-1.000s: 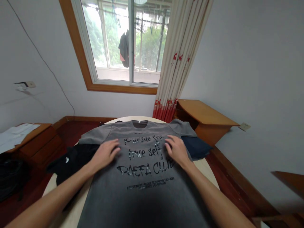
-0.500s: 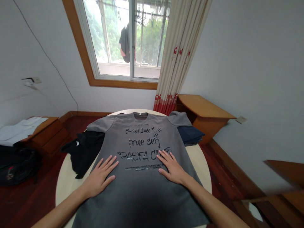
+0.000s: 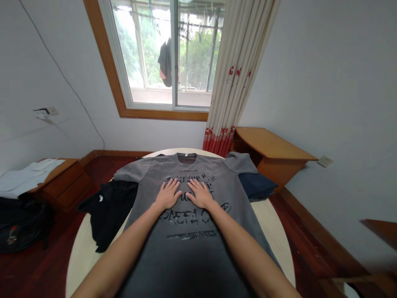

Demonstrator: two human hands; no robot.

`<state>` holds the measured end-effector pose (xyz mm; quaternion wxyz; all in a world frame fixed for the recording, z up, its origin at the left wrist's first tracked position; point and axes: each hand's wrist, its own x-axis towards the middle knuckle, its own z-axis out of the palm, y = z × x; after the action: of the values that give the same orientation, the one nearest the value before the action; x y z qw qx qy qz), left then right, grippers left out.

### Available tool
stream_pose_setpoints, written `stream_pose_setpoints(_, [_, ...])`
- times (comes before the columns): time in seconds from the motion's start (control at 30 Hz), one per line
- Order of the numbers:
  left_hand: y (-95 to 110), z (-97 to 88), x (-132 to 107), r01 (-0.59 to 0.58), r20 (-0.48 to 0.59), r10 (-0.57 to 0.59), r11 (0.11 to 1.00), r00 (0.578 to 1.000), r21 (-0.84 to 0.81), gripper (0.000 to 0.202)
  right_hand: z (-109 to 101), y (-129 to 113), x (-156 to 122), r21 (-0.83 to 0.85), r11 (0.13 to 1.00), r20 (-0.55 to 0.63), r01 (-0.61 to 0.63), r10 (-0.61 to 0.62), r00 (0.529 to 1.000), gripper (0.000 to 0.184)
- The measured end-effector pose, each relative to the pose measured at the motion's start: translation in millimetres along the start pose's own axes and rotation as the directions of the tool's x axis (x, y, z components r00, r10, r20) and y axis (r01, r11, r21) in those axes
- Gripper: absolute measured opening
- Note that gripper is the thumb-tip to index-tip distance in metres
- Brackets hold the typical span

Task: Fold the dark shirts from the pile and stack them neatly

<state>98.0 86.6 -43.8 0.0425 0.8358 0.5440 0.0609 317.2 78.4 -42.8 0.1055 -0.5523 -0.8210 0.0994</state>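
Note:
A grey T-shirt (image 3: 186,260) with black lettering lies spread front side up, its neckline toward the window and its sleeves out to both sides. My left hand (image 3: 167,195) rests flat on the upper chest print, fingers spread. Close beside it, my right hand (image 3: 200,193) also lies flat on the print with its fingers apart. Both hands cover part of the lettering. Neither one grips the fabric. Under the shirt is a round pale table (image 3: 79,256).
A black garment (image 3: 108,211) lies at the table's left, partly under the sleeve. Folded dark blue clothing (image 3: 257,186) sits at the right. Beyond stand a wooden desk (image 3: 273,142), a curtain (image 3: 238,82), and a low cabinet (image 3: 66,182) with a black bag (image 3: 25,223) near it.
Both hands have slid up the shirt toward the neckline and inward, so they are now close together on the upper lettering. The camera view has shifted slightly.

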Motion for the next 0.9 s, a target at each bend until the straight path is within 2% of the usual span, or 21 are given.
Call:
stream_pose_setpoints(0.1, [-32, 10.6, 2, 0.04, -0.003, -0.04, 0.999, 0.999, 0.024, 0.054, -1, 42, -5, -0.044, 0.99, -0.052, -0.137, 0.135, 0.99, 0.064])
stream_pose_setpoints(0.17, [-39, 11.7, 4, 0.069, -0.019, -0.069, 0.997, 0.997, 0.041, 0.054, -5, 57, -6, -0.072, 0.97, -0.085, -0.234, 0.228, 0.97, 0.061])
stream_pose_setpoints(0.23, [-30, 11.1, 14, 0.071, -0.061, -0.068, 0.996, 0.996, 0.051, 0.055, -7, 53, 2, -0.082, 0.966, -0.101, -0.247, 0.238, 0.966, 0.058])
stream_pose_setpoints(0.3, [-15, 11.8, 29, 0.042, -0.099, -0.037, 0.998, 0.994, 0.047, 0.057, -5, 39, 15, -0.065, 0.983, -0.087, -0.173, 0.167, 0.982, 0.057])
stream_pose_setpoints(0.37, [-8, 14.2, 41, 0.03, -0.08, -0.027, 0.999, 0.996, 0.032, 0.06, -2, 31, 24, -0.036, 0.994, -0.051, -0.099, 0.097, 0.994, 0.059])
stream_pose_setpoints(0.47, [-22, 18.3, 47, 0.081, -0.013, -0.081, 0.997, 0.997, 0.02, 0.064, -2, 44, 26, -0.028, 0.988, -0.046, -0.155, 0.154, 0.987, 0.06])
stream_pose_setpoints(0.53, [-34, 20.1, 49, 0.13, -0.006, -0.13, 0.991, 0.991, 0.033, 0.066, -5, 60, 27, -0.04, 0.966, -0.089, -0.256, 0.252, 0.964, 0.06])
stream_pose_setpoints(0.6, [-38, 21.2, 56, 0.15, -0.024, -0.149, 0.988, 0.988, 0.047, 0.065, -6, 65, 34, -0.042, 0.949, -0.129, -0.313, 0.306, 0.943, 0.057])
stream_pose_setpoints(0.7, [-28, 22.7, 83, 0.075, -0.062, -0.072, 0.996, 0.995, 0.047, 0.063, -1, 48, 56, -0.01, 0.971, -0.13, -0.238, 0.235, 0.963, 0.055])
stream_pose_setpoints(0.77, [-24, 22.5, 106, 0.051, -0.05, -0.049, 0.998, 0.998, 0.044, 0.062, 5, 33, 68, 0.021, 0.984, -0.11, -0.175, 0.176, 0.978, 0.056])
stream_pose_setpoints(0.83, [-32, 20.2, 125, 0.094, -0.015, -0.093, 0.994, 0.996, 0.05, 0.062, 10, 26, 72, 0.044, 0.983, -0.122, -0.177, 0.181, 0.976, 0.056])
stream_pose_setpoints(0.9, [-46, 16.3, 140, 0.144, 0.009, -0.145, 0.987, 0.989, 0.069, 0.062, 12, 29, 70, 0.069, 0.971, -0.165, -0.228, 0.236, 0.958, 0.055])
